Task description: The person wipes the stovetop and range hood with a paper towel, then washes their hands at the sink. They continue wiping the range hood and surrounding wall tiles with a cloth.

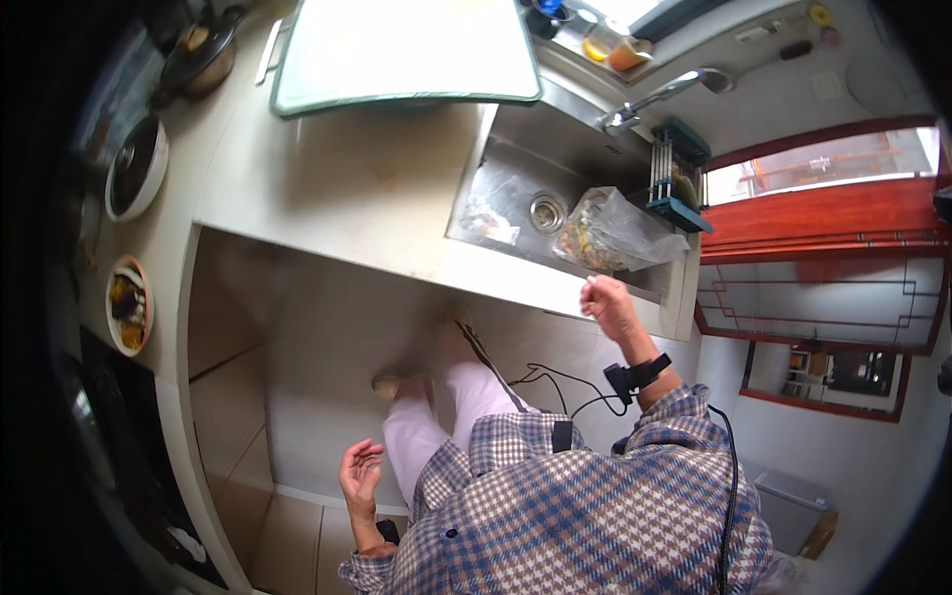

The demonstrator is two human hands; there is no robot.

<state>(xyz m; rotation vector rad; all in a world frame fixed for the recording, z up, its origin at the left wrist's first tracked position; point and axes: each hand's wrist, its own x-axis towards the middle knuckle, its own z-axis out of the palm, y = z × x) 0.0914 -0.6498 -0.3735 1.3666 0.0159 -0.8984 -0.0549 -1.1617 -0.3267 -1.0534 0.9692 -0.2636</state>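
My left hand (361, 471) hangs over the floor beside my leg, its fingers loosely curled and apart, holding nothing. My right hand (608, 303) is by the front edge of the sink counter, fingers bent inward, with nothing seen in it; a black strapped device (636, 377) sits on that forearm. Just beyond this hand, a clear plastic bag (606, 230) of food scraps lies in the stainless steel sink (513, 167), next to the drain (548, 213). Pale residue is on the sink floor left of the drain.
A green-edged cutting board (409, 52) lies on the counter (327, 186). At left are a lidded pot (197, 63), a lidded white pan (136, 169), a bowl of food (129, 305) and a black cooktop (126, 416). The faucet (654, 100) and a rack (673, 178) adjoin the sink. Cables hang near me.
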